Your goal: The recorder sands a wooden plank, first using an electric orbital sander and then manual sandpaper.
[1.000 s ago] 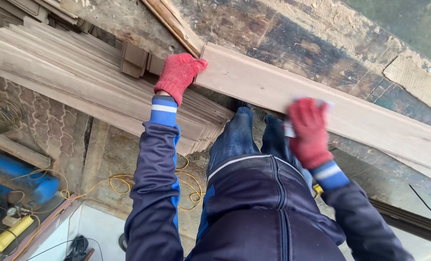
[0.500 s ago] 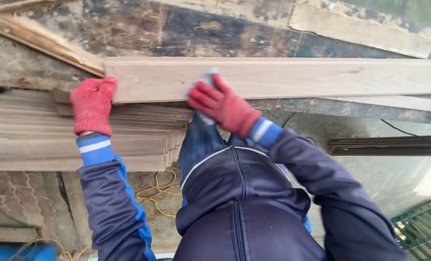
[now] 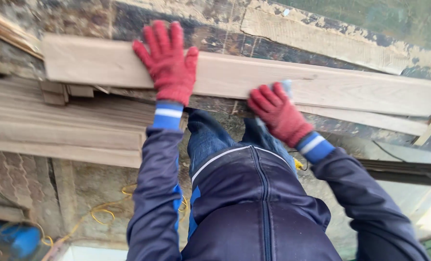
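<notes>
Under our left hand, whose fingers lie released and spread flat, rests the long wooden board. Our right hand has its fingers clenched on a pale sanding pad, pressed against the board's near edge. Below the fingers sits a stack of thin planks and yellow cord.

pale thing under the right hand: mostly hidden by the glove, can't tell what it is | long board: part hidden under both hands | blue thing far below the board: blurry, cut off by the edge | yellow cord below the board: partly behind the sleeve
</notes>
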